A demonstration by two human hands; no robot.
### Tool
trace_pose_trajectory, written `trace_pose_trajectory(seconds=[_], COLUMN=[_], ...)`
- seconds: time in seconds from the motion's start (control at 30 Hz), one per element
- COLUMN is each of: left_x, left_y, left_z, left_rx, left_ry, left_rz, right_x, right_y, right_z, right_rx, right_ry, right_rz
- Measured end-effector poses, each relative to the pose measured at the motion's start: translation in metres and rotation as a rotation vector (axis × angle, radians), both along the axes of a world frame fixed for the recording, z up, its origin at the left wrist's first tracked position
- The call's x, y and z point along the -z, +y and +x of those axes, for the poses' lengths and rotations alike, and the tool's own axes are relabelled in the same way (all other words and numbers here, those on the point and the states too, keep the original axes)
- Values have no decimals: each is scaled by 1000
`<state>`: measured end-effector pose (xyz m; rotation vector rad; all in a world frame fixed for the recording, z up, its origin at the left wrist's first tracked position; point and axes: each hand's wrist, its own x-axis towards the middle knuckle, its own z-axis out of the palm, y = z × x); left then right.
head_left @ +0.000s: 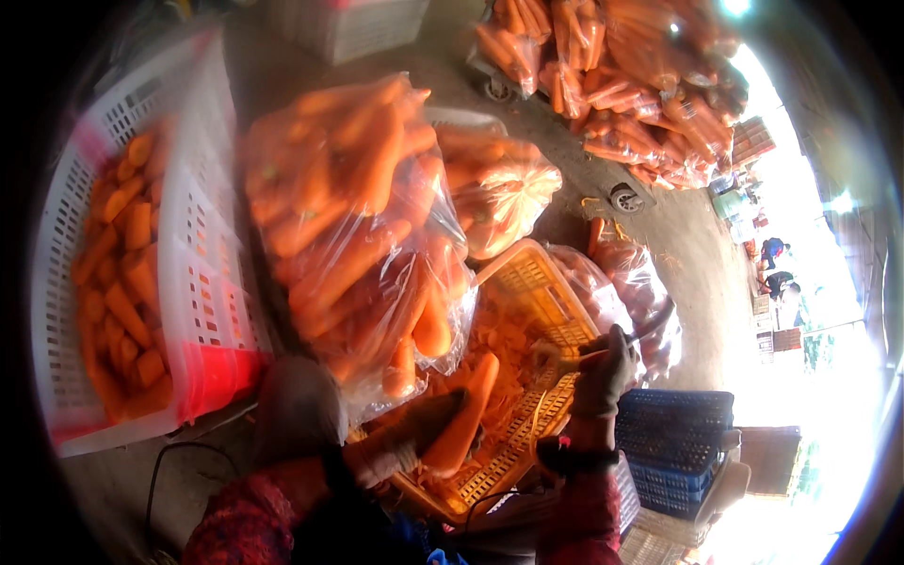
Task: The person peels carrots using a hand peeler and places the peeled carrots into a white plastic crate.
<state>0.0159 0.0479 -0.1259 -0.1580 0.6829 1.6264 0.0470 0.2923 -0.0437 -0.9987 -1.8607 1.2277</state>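
Observation:
My left hand (407, 435), in a dark glove, is closed around a large carrot (466, 414) that points up and away. The carrot is over a yellow-orange plastic crate (490, 485) holding many thin orange peelings (504, 344). Above the crate's right side, my gloved right hand (605, 372) grips a slim dark-handled tool (653, 320). Its working end, toward the carrot, is blurred, and I cannot make out its kind. The tool is apart from the carrot. Just beyond my left hand is a big clear plastic bag of carrots (358, 226).
On the left stands a white and pink crate (202, 273) of carrot pieces (122, 273). More bagged carrots (499, 188) lie behind; others are heaped on a wheeled cart (497, 89). Blue crates (670, 438) stand at right, near clear bags (640, 292). A black cable (155, 490) crosses the floor.

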Motion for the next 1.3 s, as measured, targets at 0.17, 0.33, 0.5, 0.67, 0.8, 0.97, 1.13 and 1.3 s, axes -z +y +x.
trace_pose_trajectory(seconds=[0.17, 0.33, 0.5, 0.67, 0.8, 0.97, 1.13, 1.3], left_x=[10, 12, 9, 24, 30, 3, 3, -8], left_y=[-2, -9, 2, 5, 3, 5, 1, 1], left_z=[-3, 4, -1, 3, 13, 0, -6, -9], left_rx=[-101, 113, -50, -122, -60, -87, -90, 32], left_ry=[-8, 19, 11, 60, 56, -18, 33, 154], left_rz=[17, 96, 38, 41, 66, 15, 23, 35], right_x=[-12, 36, 15, -4, 24, 39, 0, 13], right_y=[-124, -23, -10, -121, -43, 0, -126, -89], right_z=[10, 11, 20, 23, 11, 23, 22, 7], right_rx=[-50, -156, -76, -155, -128, -170, -96, -186], right_ry=[34, 20, 85, 55, 194, 64, 28, 141], right_rz=[-531, 74, -55, -460, -255, 150, -528, -648])
